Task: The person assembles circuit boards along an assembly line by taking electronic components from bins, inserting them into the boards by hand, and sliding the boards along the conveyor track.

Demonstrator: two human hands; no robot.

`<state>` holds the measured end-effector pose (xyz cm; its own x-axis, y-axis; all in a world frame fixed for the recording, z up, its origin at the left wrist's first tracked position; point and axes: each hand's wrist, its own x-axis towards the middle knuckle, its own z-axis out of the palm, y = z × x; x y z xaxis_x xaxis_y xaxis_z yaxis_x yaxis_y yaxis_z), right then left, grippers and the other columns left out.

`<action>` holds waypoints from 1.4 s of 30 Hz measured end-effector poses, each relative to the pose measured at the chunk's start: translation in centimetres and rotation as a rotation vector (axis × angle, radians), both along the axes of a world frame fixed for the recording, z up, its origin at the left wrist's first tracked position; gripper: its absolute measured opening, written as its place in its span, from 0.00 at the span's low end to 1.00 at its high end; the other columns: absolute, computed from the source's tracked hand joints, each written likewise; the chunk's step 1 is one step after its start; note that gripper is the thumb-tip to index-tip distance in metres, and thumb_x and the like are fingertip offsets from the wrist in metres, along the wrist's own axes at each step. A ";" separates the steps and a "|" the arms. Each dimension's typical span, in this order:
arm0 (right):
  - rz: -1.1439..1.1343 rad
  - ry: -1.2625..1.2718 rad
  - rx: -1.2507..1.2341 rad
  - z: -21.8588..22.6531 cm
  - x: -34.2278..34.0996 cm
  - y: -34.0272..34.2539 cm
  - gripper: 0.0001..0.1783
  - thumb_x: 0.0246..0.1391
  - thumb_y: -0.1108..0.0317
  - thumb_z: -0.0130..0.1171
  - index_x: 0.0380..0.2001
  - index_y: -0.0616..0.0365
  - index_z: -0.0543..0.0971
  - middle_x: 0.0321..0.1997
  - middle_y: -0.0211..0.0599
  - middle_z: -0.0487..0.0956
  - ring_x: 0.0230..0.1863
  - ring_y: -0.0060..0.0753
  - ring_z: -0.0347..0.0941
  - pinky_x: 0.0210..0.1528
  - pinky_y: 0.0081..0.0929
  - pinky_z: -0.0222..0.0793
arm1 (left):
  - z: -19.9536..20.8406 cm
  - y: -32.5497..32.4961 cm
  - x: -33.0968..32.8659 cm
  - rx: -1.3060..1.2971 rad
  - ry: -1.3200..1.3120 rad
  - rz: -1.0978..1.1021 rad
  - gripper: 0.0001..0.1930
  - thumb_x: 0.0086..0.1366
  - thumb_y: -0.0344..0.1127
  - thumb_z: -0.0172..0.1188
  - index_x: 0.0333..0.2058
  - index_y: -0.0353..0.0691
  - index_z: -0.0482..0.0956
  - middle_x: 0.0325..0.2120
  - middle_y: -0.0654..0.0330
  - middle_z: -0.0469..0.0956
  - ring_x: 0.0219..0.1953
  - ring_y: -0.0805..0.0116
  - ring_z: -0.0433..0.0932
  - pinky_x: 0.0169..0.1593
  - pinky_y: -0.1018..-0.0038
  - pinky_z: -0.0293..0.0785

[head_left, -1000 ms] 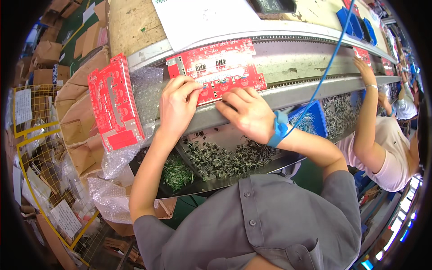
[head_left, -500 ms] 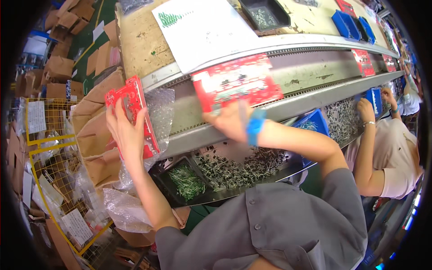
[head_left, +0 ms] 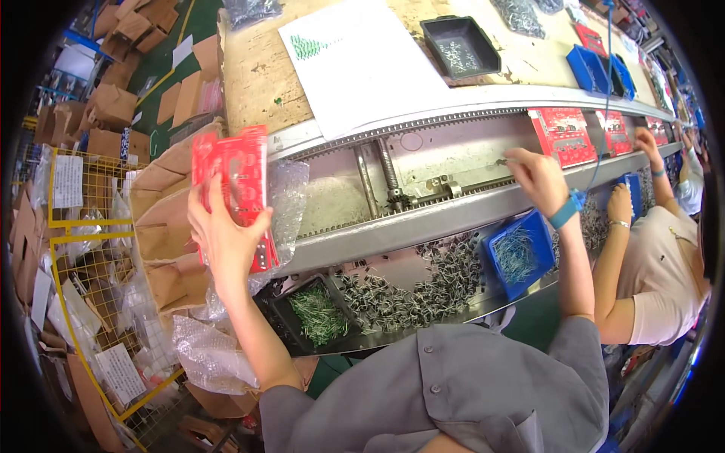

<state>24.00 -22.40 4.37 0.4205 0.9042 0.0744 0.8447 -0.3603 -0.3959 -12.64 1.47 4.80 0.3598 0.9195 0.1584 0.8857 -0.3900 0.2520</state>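
Note:
My left hand (head_left: 224, 234) grips a red printed circuit board (head_left: 245, 170) at the left end of the conveyor, fingers across its face and thumb at its edge; it looks like more than one board stacked. Over the rail to the right, my right hand (head_left: 540, 180), with a blue wristband, has loosely bent fingers and nothing visible in them. Just beyond it another red circuit board (head_left: 560, 136) lies on the conveyor track. Beneath my hands, a black tray (head_left: 341, 291) holds green-bodied leaded parts, beside a heap of black leaded components (head_left: 408, 298) and a blue bin (head_left: 495, 260) of fine-leaded parts.
Metal conveyor rails (head_left: 340, 249) run left to right, with a shaft (head_left: 389, 170) between them. Bubble wrap (head_left: 291, 200) and an open carton (head_left: 162, 226) stand by my left hand. A white sheet (head_left: 362, 68) and black bin (head_left: 495, 60) lie beyond. A co-worker (head_left: 649, 272) works at right.
My right hand has moved right and come off the red board, which now lies farther right along the track. The board in my left hand has tilted to face up more.

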 end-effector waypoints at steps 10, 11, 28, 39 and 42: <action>0.140 1.531 -0.053 -4.2 -4.4 7.7 0.15 0.57 0.73 0.55 0.48 0.63 0.72 0.32 0.27 0.79 0.27 0.11 0.71 0.32 0.12 0.66 | 0.5 -5.3 9.2 -0.199 0.067 -0.958 0.45 0.32 0.41 0.74 0.55 0.47 0.68 0.59 0.49 0.55 0.64 0.41 0.50 0.64 0.41 0.45; 0.138 1.527 -0.049 -4.7 -4.2 7.8 0.15 0.57 0.73 0.55 0.48 0.63 0.72 0.32 0.27 0.79 0.27 0.11 0.71 0.32 0.12 0.66 | 0.2 -5.2 9.4 -0.218 0.047 -0.955 0.42 0.37 0.41 0.74 0.55 0.47 0.68 0.60 0.48 0.55 0.64 0.38 0.50 0.64 0.39 0.45; 0.264 0.267 -0.035 -1.8 0.3 13.0 0.12 0.54 0.66 0.58 0.23 0.63 0.79 0.17 0.39 0.77 0.18 0.27 0.74 0.24 0.25 0.68 | -3.7 -4.9 9.1 -0.314 0.057 -0.861 0.28 0.58 0.42 0.61 0.57 0.41 0.68 0.63 0.46 0.56 0.65 0.39 0.50 0.66 0.49 0.49; 0.406 -0.121 0.261 -4.3 -3.1 32.1 0.12 0.50 0.71 0.58 0.40 0.60 0.76 0.34 0.52 0.80 0.37 0.51 0.77 0.41 0.39 0.72 | -4.0 -5.0 9.3 -0.299 0.018 -0.857 0.26 0.58 0.40 0.61 0.55 0.42 0.70 0.61 0.47 0.58 0.65 0.40 0.52 0.65 0.49 0.50; 0.372 -0.155 0.206 -4.8 -3.3 33.6 0.10 0.52 0.69 0.53 0.37 0.60 0.75 0.33 0.54 0.79 0.38 0.55 0.76 0.42 0.43 0.72 | -4.0 -5.1 9.3 -0.283 0.002 -0.863 0.26 0.58 0.41 0.61 0.55 0.43 0.70 0.61 0.47 0.59 0.64 0.42 0.53 0.65 0.50 0.51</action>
<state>20.72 11.19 -0.44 0.0394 0.9514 0.3053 0.9568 0.0522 -0.2862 -3.32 -3.59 0.82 0.9418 0.3346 -0.0334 0.3147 -0.8420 0.4381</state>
